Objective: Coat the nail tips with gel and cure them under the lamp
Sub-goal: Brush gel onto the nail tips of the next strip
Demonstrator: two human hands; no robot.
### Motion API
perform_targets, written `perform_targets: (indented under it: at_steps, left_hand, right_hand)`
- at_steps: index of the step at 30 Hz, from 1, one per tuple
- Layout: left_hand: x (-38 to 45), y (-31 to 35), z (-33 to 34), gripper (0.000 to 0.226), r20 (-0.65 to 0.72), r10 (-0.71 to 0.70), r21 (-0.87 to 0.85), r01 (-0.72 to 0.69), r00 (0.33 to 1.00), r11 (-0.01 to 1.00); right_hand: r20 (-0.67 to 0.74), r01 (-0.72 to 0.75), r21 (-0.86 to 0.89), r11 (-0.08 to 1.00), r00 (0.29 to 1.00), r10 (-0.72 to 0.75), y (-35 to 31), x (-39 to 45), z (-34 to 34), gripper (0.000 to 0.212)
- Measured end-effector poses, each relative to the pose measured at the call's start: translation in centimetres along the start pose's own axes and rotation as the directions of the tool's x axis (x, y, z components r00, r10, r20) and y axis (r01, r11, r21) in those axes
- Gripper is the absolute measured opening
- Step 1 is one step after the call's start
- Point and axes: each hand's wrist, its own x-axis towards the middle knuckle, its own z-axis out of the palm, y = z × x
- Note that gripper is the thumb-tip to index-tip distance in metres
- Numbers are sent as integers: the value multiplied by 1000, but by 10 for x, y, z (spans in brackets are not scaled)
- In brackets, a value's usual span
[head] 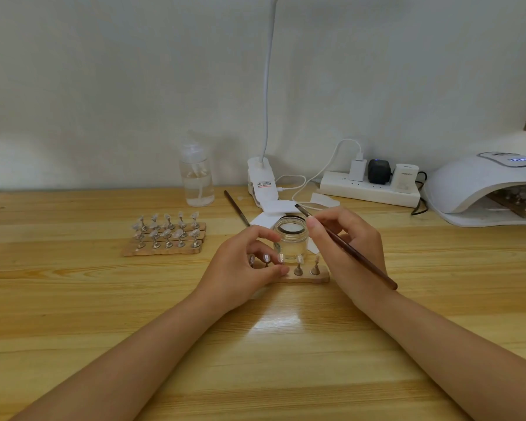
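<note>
A small wooden strip (313,278) holding several nail tips (298,259) on metal stands lies at the table's middle. My left hand (240,268) curls over the strip's left part, thumb and forefinger pinching one of the stands. Behind the strip stands an open glass gel jar (289,238). My right hand (349,241) grips a thin brown brush (356,253), its bristle end raised over the jar's far rim. A white curing lamp (480,189) sits at the right, with another wooden strip of tips inside it.
A wooden holder with several more nail tips (166,235) lies to the left. A clear pump bottle (197,174), a clip desk lamp (261,183), a second brush (236,208), white wipes (274,208) and a power strip (368,186) with plugs stand along the back wall.
</note>
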Motion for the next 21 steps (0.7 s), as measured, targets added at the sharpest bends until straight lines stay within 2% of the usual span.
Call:
perform_targets:
  at_steps: [4, 7, 11, 17, 21]
  left_hand:
    - [-1, 0, 0, 37, -16, -12, -6, 12, 1000, 1000]
    - [-1, -1, -1, 40, -27, -29, -12, 29, 999, 1000]
    - [-2, -1, -2, 43, 13, -40, 9, 40, 999, 999]
    - [-2, -2, -7, 42, 58, -70, 6, 70, 996, 998]
    - [-1, -4, -12, 42, 83, -82, 3, 82, 993, 997]
  right_hand:
    - [-3, 15, -13, 1000, 1000, -15, 1, 0, -2, 9]
    - [-7, 42, 8, 999, 999, -42, -2, 0, -3, 14]
    - [22, 100, 12, 995, 995, -101, -4, -1, -3, 6]
    - [104, 153, -33, 988, 983, -149, 0, -1, -4, 15]
    - [179, 258, -199, 945, 958, -224, 4, 1, -5, 29]
